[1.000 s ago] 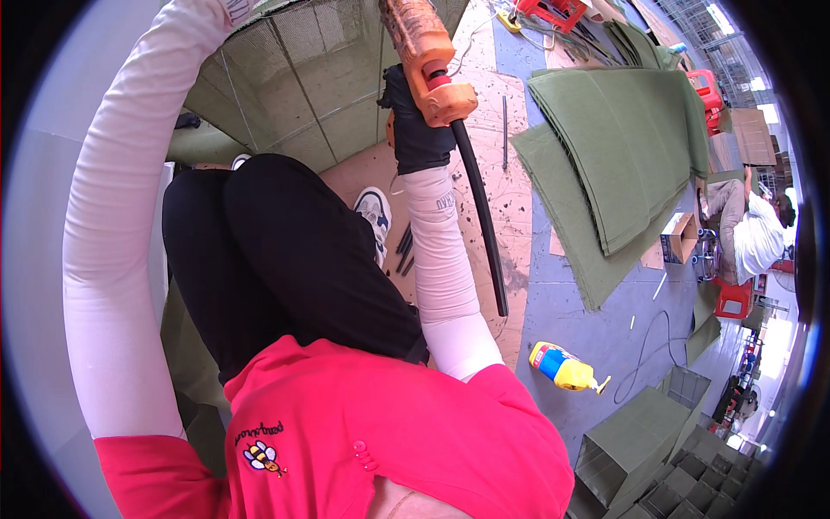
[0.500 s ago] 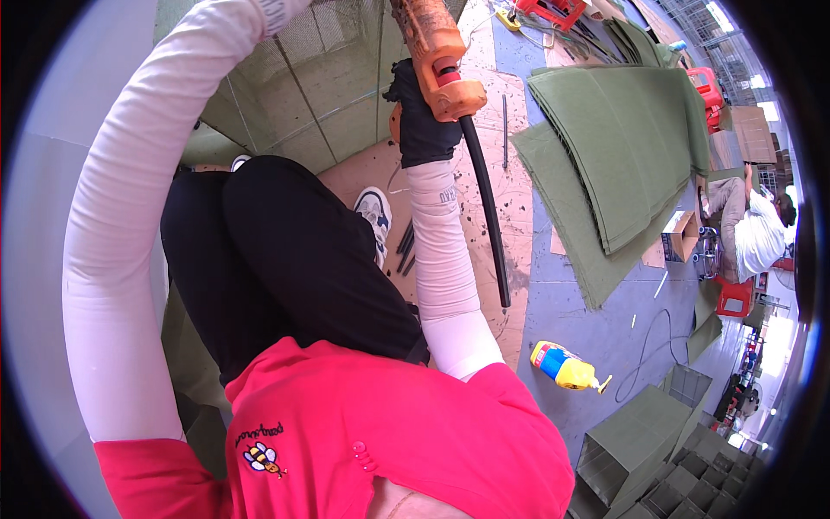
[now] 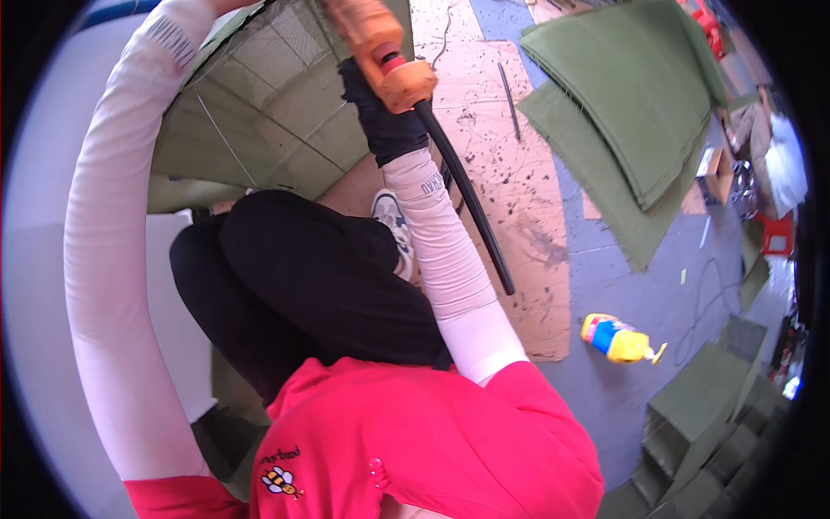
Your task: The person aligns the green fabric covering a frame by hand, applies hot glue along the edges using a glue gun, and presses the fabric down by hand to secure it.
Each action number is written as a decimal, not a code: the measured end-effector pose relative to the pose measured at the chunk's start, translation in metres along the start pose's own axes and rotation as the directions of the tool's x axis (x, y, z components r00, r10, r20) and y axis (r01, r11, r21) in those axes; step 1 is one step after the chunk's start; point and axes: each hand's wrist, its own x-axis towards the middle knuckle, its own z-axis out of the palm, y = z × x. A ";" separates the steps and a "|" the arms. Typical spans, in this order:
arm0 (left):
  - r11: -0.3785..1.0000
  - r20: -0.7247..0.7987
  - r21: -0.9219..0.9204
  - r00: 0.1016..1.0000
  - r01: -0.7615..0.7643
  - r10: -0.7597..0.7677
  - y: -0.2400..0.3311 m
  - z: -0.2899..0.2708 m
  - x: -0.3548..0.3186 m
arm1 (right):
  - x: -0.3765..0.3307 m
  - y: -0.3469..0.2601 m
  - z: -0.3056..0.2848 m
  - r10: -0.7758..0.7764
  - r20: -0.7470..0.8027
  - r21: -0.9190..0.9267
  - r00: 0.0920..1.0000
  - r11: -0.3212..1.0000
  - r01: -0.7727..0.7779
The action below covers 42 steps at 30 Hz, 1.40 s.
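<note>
My right hand (image 3: 385,125), in a black glove, is wrapped round an orange hot glue gun (image 3: 367,39) near the top edge. A black glue stick (image 3: 467,190) runs out of its back end, down along my forearm. The gun's front is cut off by the frame. Ahead of me stands a large olive-green fabric box or panel (image 3: 285,130) with mesh and straight seams. My left arm reaches up along the left side to the far edge of this green piece. Only a sliver of my left hand (image 3: 229,4) shows at the top, its fingers out of frame.
Stained cardboard (image 3: 536,242) covers the floor, with a thin black stick (image 3: 508,99) on it. Green sheets (image 3: 631,95) lie stacked to the right. A yellow-and-blue bottle (image 3: 618,339) lies nearby. Green boxes (image 3: 700,389) stand lower right; another person (image 3: 782,164) sits far right.
My right hand and the glue gun have shifted left. My left hand has moved left along the top, and the green piece has tilted. The whole view has also shifted.
</note>
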 end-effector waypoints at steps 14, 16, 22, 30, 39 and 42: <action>0.995 0.118 0.094 0.993 -0.033 0.022 -0.030 -0.002 0.003 | 0.013 -0.074 0.005 -0.034 -0.430 0.252 0.902 0.955 0.156; 0.974 -0.064 0.212 0.994 -0.078 0.094 -0.015 0.017 0.011 | 0.010 -0.063 -0.008 -0.047 -0.427 0.215 0.903 0.965 0.152; 0.980 0.076 0.191 0.994 0.057 -0.072 -0.002 0.000 0.017 | 0.013 -0.061 -0.001 -0.054 -0.373 0.174 0.926 0.977 0.126; 0.987 0.073 0.156 0.996 0.046 -0.058 -0.008 0.000 0.017 | 0.017 -0.052 0.009 -0.102 -0.398 0.211 0.912 0.957 0.199; 0.970 0.037 0.230 0.996 0.074 -0.084 0.005 0.001 0.013 | 0.025 -0.048 0.016 0.035 -0.512 0.375 0.858 0.908 0.187; 0.965 -0.014 0.263 1.000 0.020 -0.017 0.020 0.014 0.023 | 0.030 -0.002 0.050 0.100 -0.575 0.450 0.812 0.868 0.211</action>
